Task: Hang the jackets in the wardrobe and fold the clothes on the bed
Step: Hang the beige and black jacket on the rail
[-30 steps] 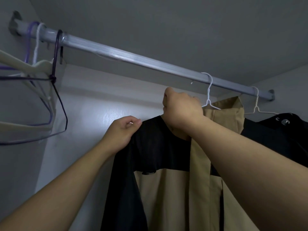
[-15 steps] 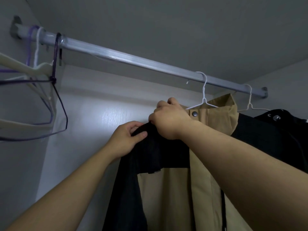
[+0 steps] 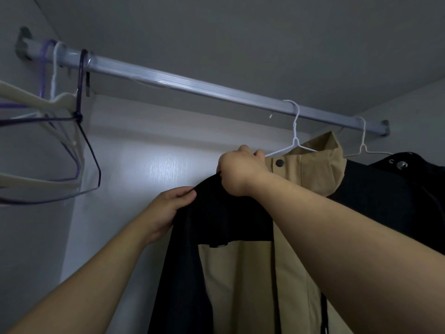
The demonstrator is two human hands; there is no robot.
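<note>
Both hands, left hand [image 3: 168,208] and right hand [image 3: 240,172], seemingly grip the jacket [image 3: 240,273].

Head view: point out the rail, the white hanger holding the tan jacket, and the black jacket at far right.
rail [image 3: 192,86]: head view, bare middle stretch.
white hanger [image 3: 295,140]: head view, neck under the hook.
black jacket [image 3: 385,189]: head view, its shoulder.

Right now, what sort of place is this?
Most likely inside a wardrobe: a rail, empty hangers at its left end, a tan jacket and a black jacket hung at the right.
</note>
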